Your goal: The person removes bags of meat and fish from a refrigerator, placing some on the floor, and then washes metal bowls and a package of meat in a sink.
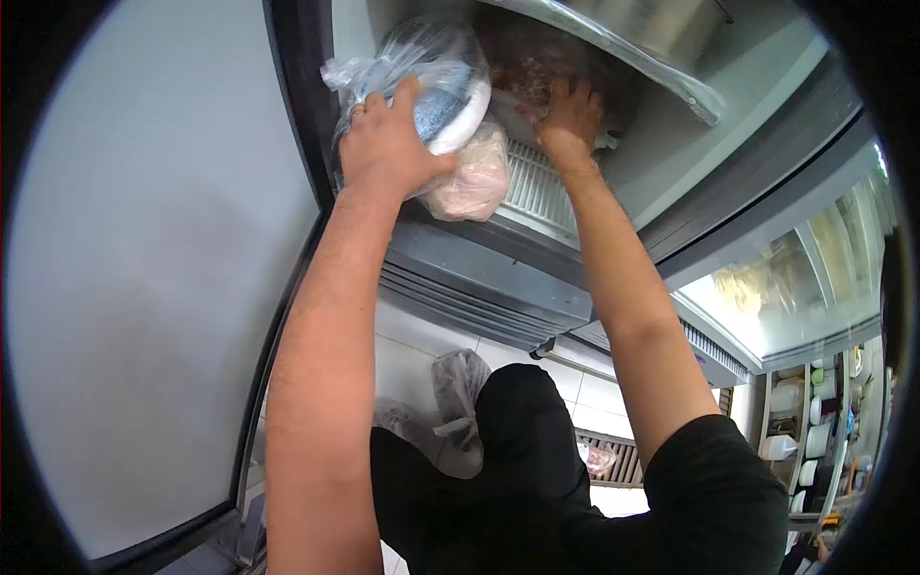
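Note:
My left hand (388, 149) lies across a clear plastic bag (436, 101), its fingers and thumb spread round the bag's front. Inside that bag show something blue and a white curved rim. A wrapped pale pink bundle (474, 177) sits just below it at the front of the fridge compartment. Deeper in, my right hand (572, 117) reaches to a dark reddish bagged thing (529, 77), fingers apart, partly in shadow. What exactly the reddish bag holds, I cannot make out.
A white slatted rack (539, 187) forms the compartment floor. Overhead is a shelf edge (661, 72) with a metal pot (661, 24). The fridge door (144, 268) stands open at left. Plastic bags (458, 383) lie on the tiled floor. Shelves with containers (810, 441) are at right.

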Tool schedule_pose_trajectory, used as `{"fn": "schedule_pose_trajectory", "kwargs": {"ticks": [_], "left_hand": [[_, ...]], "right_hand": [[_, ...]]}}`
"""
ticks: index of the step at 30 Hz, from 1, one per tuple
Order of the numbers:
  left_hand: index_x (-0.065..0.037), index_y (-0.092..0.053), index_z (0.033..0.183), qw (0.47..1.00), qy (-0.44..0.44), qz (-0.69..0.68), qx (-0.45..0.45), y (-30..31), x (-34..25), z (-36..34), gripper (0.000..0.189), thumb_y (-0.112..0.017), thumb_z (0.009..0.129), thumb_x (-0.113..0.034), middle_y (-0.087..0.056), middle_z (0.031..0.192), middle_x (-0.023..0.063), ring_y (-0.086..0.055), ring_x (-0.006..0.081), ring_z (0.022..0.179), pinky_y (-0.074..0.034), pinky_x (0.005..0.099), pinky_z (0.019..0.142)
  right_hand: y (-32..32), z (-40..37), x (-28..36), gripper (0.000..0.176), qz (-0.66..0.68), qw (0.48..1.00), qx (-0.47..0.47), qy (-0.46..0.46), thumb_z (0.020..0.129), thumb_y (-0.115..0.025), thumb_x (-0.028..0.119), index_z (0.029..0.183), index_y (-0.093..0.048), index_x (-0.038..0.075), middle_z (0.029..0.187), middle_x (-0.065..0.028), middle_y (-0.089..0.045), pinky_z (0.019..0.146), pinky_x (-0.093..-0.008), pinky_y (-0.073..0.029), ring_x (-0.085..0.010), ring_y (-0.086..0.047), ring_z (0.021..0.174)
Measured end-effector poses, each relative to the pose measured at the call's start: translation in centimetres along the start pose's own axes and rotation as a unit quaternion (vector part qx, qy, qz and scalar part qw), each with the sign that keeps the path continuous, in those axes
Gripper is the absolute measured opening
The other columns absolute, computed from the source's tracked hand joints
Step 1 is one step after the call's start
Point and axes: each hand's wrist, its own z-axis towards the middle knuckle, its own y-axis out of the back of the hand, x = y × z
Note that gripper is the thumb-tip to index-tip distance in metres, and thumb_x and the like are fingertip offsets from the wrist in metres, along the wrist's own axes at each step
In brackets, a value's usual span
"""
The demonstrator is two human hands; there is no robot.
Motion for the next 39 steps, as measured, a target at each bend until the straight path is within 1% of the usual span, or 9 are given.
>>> {"fn": "schedule_pose_trajectory", "kwargs": {"ticks": [4,7,10,16,19,22,31,34,39], "left_hand": [[-0.022,-0.045,0.152,1.0,-0.013,-0.002,-0.003,0.0,0.2,0.0,0.103,-0.092,0.063,-0.043,-0.058,0.139,0.0204,-0.058,0.0396,0.131,-0.052,0.0486,0.108],[-0.022,-0.044,0.152,1.0,-0.013,0.005,-0.01,-0.2,0.2,-0.1,0.103,-0.092,0.063,-0.042,-0.058,0.138,0.0203,-0.058,0.04,0.129,-0.052,0.0491,0.107],[-0.021,-0.044,0.15,0.999,-0.024,0.029,-0.009,-0.3,0.1,0.1,0.099,-0.091,0.067,-0.045,-0.057,0.134,0.0179,-0.058,0.0364,0.129,-0.057,0.0468,0.102],[-0.019,-0.043,0.153,0.999,-0.028,0.023,0.006,0.2,0.0,-0.2,0.101,-0.091,0.067,-0.044,-0.057,0.136,0.0178,-0.057,0.0367,0.132,-0.054,0.0479,0.104],[-0.018,-0.043,0.152,0.999,-0.036,0.012,-0.007,0.2,0.1,-0.3,0.104,-0.091,0.063,-0.041,-0.058,0.138,0.0189,-0.056,0.039,0.131,-0.051,0.0489,0.108],[-0.017,-0.043,0.153,0.999,-0.034,0.017,0.005,0.6,-0.1,-0.3,0.104,-0.091,0.063,-0.041,-0.058,0.138,0.019,-0.055,0.0392,0.132,-0.05,0.0489,0.108],[-0.017,-0.043,0.15,0.998,-0.043,0.035,-0.004,0.3,-0.1,-0.1,0.1,-0.091,0.066,-0.043,-0.059,0.136,0.0189,-0.056,0.0406,0.13,-0.051,0.051,0.105],[-0.017,-0.043,0.15,0.996,-0.076,0.034,-0.024,-0.2,0.0,-0.2,0.102,-0.092,0.065,-0.043,-0.06,0.135,0.0209,-0.058,0.0422,0.127,-0.05,0.0521,0.106],[-0.013,-0.044,0.15,0.997,-0.066,0.049,-0.012,0.1,-1.1,-0.7,0.102,-0.093,0.065,-0.043,-0.059,0.137,0.0231,-0.057,0.0426,0.129,-0.049,0.0516,0.106]], "right_hand": [[-2.2,-1.2,-1.6,0.07,0.009,0.997,-0.067,0.045,0.074,-0.089,0.047,0.129,-0.063,0.013,0.132,-0.0206,-0.052,0.103,-0.0536,-0.044,-0.0426,-0.049,0.122],[-4.1,-0.1,-1.2,0.07,0.001,0.997,-0.071,0.013,0.074,-0.088,0.052,0.128,-0.064,0.013,0.129,-0.0202,-0.053,0.101,-0.0537,-0.046,-0.0428,-0.051,0.119],[-4.7,0.6,-1.3,0.073,0.014,0.996,-0.069,0.048,0.074,-0.087,0.055,0.129,-0.064,0.014,0.126,-0.0205,-0.054,0.098,-0.0528,-0.049,-0.0426,-0.053,0.116],[-5.7,1.7,-0.6,0.075,-0.03,0.994,-0.089,0.049,0.073,-0.085,0.059,0.13,-0.063,0.015,0.127,-0.0195,-0.055,0.092,-0.0531,-0.053,-0.0422,-0.054,0.117],[-4.6,1.1,-0.9,0.073,0.013,0.999,-0.018,0.045,0.081,-0.081,0.056,0.137,-0.06,0.013,0.136,-0.02,-0.051,0.106,-0.0556,-0.05,-0.045,-0.048,0.131],[-4.6,0.6,-1.0,0.074,0.016,0.998,-0.038,0.039,0.081,-0.079,0.058,0.137,-0.06,0.014,0.139,-0.0192,-0.05,0.107,-0.0557,-0.05,-0.0441,-0.046,0.135],[-5.3,2.4,-1.4,0.079,0.049,0.997,0.012,0.056,0.083,-0.075,0.064,0.142,-0.056,0.015,0.146,-0.0193,-0.048,0.106,-0.0562,-0.052,-0.0436,-0.043,0.139],[-4.5,1.8,-0.6,0.081,0.021,0.999,-0.016,0.044,0.082,-0.075,0.064,0.145,-0.055,0.018,0.147,-0.0184,-0.048,0.105,-0.0578,-0.052,-0.0441,-0.043,0.139],[-5.0,0.9,-0.5,0.074,0.092,0.994,-0.036,0.041,0.081,-0.08,0.053,0.142,-0.058,0.019,0.145,-0.0178,-0.05,0.107,-0.0575,-0.048,-0.0441,-0.046,0.135]]}}
